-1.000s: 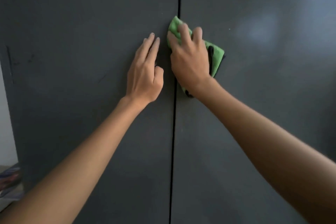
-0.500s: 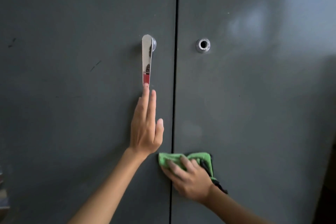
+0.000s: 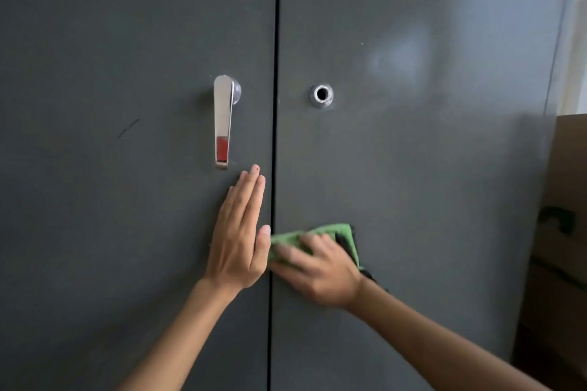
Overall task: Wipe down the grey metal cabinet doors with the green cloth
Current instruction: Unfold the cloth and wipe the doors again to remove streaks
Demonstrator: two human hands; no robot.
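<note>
Green cloth (image 3: 313,234), a folded rag with a dark edge showing beside the wrist, lies pressed against the right-hand grey metal cabinet door (image 3: 428,184), immediately right of the dark vertical seam (image 3: 275,73) between the two doors. The right hand (image 3: 320,273) covers its lower part, with the fingers stretched leftward across it, pressing rather than pinching; blur softens the fingertips. The cloth's long axis runs roughly horizontal, its left end reaching the seam. The left hand (image 3: 239,238), flat with fingers together and pointing up, rests on the left-hand grey door (image 3: 95,216) just left of the seam, its thumb tip beside the cloth's left end.

Judged from this, the right hand alone drives the wipe, and most of its door lies rightward and above. Higher up are a chrome lever handle (image 3: 223,120) with a red insert, left of the seam, and a round metal lock ring (image 3: 321,95), right of it and the only raised obstacle there. A brown cardboard box (image 3: 565,279) stands far right.
</note>
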